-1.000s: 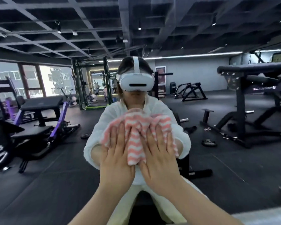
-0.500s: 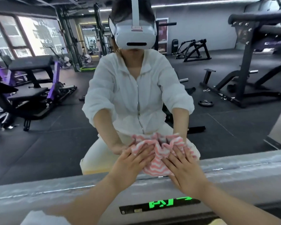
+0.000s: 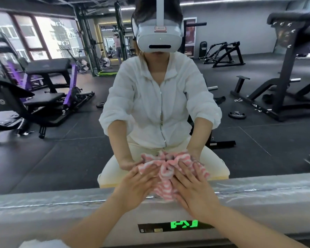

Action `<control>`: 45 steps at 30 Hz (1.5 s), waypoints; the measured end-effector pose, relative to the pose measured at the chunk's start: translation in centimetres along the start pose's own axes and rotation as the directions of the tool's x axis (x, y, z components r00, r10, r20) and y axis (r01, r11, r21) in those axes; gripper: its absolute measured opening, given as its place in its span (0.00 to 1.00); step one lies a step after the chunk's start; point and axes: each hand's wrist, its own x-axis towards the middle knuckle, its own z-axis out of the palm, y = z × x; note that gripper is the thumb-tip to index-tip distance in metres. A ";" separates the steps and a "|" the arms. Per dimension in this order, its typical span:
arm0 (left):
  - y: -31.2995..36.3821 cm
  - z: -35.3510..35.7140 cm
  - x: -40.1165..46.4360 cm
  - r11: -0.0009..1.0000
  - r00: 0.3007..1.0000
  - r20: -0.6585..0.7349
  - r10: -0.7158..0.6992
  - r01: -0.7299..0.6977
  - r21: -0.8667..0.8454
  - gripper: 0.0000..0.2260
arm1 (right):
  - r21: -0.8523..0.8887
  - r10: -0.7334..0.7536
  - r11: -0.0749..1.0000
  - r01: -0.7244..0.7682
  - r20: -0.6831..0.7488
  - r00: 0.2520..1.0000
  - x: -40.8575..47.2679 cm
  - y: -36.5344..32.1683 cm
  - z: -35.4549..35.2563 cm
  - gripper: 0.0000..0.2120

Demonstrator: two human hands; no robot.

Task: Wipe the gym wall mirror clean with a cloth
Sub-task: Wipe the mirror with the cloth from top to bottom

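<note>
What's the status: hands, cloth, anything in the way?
Both hands flat: left hand, right hand pressing striped cloth at mirror bottom edge. Ledge directly below.

Grey ledge (image 3: 43,206) runs along the bottom edge, wrapped in clear film; black strip with green lit sign (image 3: 184,224) is set in its front face near the middle. Reflected gym seen above: purple-framed bench machine (image 3: 48,90) at left, black rack machine (image 3: 286,72) at right, weight plate (image 3: 237,115) lying on dark rubber floor (image 3: 61,158) near it, low black frame (image 3: 222,54) at back wall, windows (image 3: 34,38) at upper left, white headset (image 3: 159,35) seen top centre
</note>
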 end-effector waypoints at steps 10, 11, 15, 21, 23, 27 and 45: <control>-16.4 -11.1 10.7 0.843 0.779 -0.328 -0.534 0.519 -0.138 0.31 | 0.010 0.201 0.973 -0.231 -0.530 0.824 22.2 4.8 -13.6 0.24; -17.5 -12.2 11.7 0.820 0.743 -0.356 -0.566 0.554 -0.148 0.31 | 0.012 0.223 0.966 -0.257 -0.535 0.815 23.3 5.2 -14.5 0.26; -18.9 -12.9 12.7 0.775 0.677 -0.392 -0.623 0.601 -0.195 0.28 | -0.063 0.266 0.932 -0.357 -0.551 0.791 24.1 4.1 -14.3 0.25; -14.6 -7.5 6.2 0.910 0.859 -0.301 -0.413 0.398 -0.115 0.24 | -0.137 0.090 0.976 -0.171 -0.461 0.883 17.7 0.6 -6.7 0.23; -12.6 -5.4 3.2 0.937 0.902 -0.256 -0.348 0.326 -0.126 0.24 | -0.136 0.028 0.987 -0.091 -0.407 0.913 15.0 -0.7 -4.4 0.21; -8.5 -1.9 -2.1 0.977 0.962 -0.175 -0.211 0.200 -0.074 0.30 | -0.149 -0.106 0.986 0.071 -0.242 0.964 9.9 -3.1 -0.9 0.25; -9.9 -3.3 -6.3 0.957 0.956 -0.028 -0.291 0.291 -0.003 0.22 | -0.086 -0.162 0.985 0.146 -0.222 0.961 14.3 -5.2 -3.7 0.22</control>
